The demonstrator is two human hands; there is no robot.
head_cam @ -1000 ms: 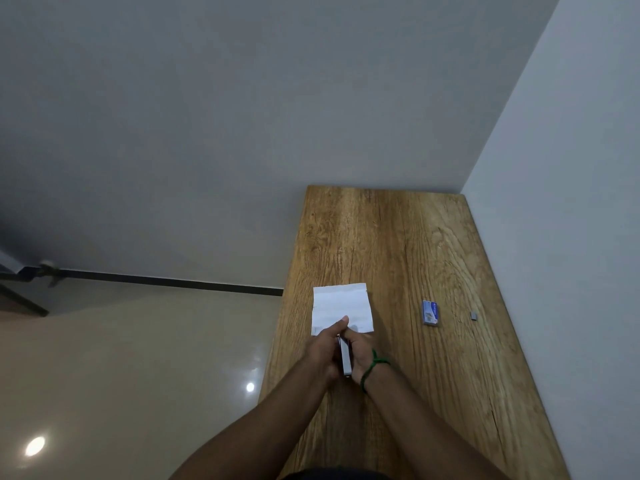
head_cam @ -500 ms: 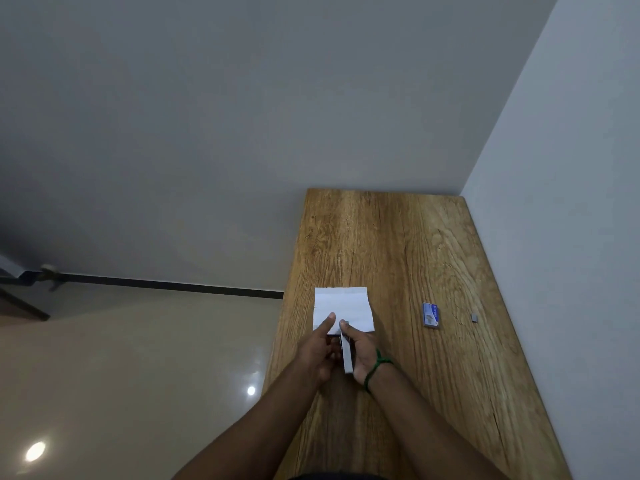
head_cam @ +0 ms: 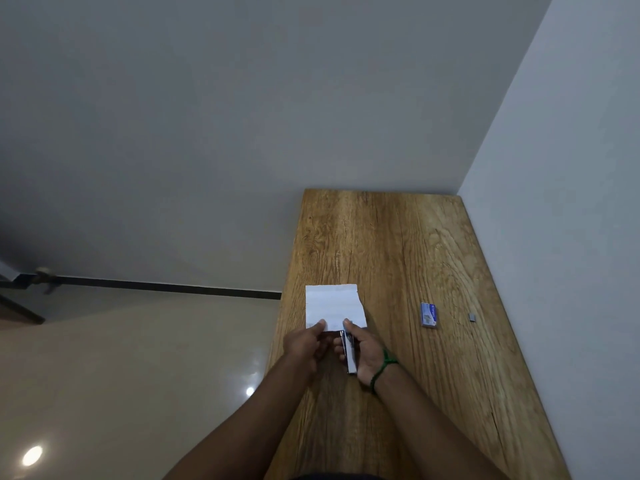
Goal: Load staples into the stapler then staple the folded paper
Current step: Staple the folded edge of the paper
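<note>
— Where the head view looks down, what is seen on the tabletop?
— Folded paper is seen lying at the near left part, with its near edge pinched by the left hand, thumb on top.
— And the stapler?
— It is held in the right hand, the grip closed around its body, its nose set at the paper's near edge. Whether the paper is already bitten cannot be told.
— What else is shown?
— A staple box is seen to the right, well apart, and a small grey piece lies just beyond it, nearer the wall. A green band is worn on the right wrist.
</note>
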